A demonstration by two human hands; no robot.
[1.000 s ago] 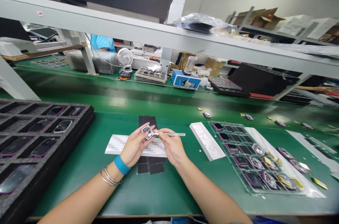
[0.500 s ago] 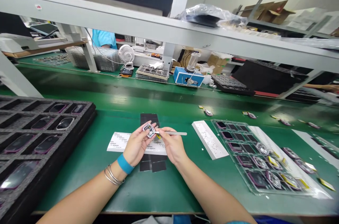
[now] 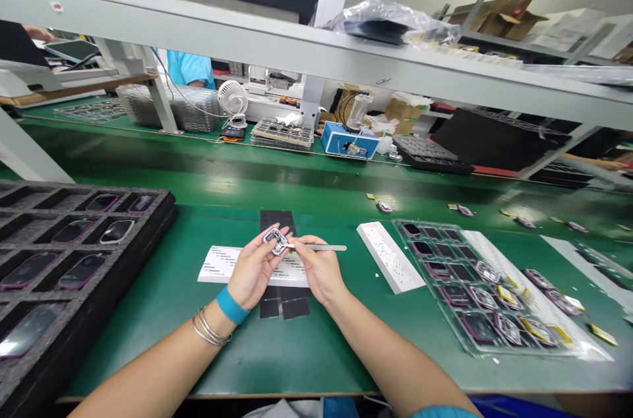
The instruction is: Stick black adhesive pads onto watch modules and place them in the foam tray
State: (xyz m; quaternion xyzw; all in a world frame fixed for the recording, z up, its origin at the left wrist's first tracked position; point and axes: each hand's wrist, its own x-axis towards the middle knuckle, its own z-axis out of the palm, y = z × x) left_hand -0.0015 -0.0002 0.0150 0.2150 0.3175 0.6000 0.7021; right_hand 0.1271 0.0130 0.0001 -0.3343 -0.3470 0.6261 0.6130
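My left hand (image 3: 250,273) holds an opened smartwatch case (image 3: 275,241), its inner parts facing up and the thumb on its edge. In my right hand (image 3: 322,273) are slim silver tweezers (image 3: 331,247), pinched between thumb and fingers. Their far end reaches the case's right side; the tip itself is too small to make out. Beneath both hands lies a white printed sheet (image 3: 217,264), across dark square pieces (image 3: 295,308) on the green bench.
A black foam tray (image 3: 111,286) with watches stands left. To the right are a white box (image 3: 390,256) with tiny bits and a clear tray (image 3: 487,353) of watch parts. Watch cases with batteries, such as one case (image 3: 384,206), lie along the green strip. A shelf beam (image 3: 247,39) crosses above.
The view has shifted slightly, so most things sit a little further left. Both hands keep their hold, and the case appears turned slightly.
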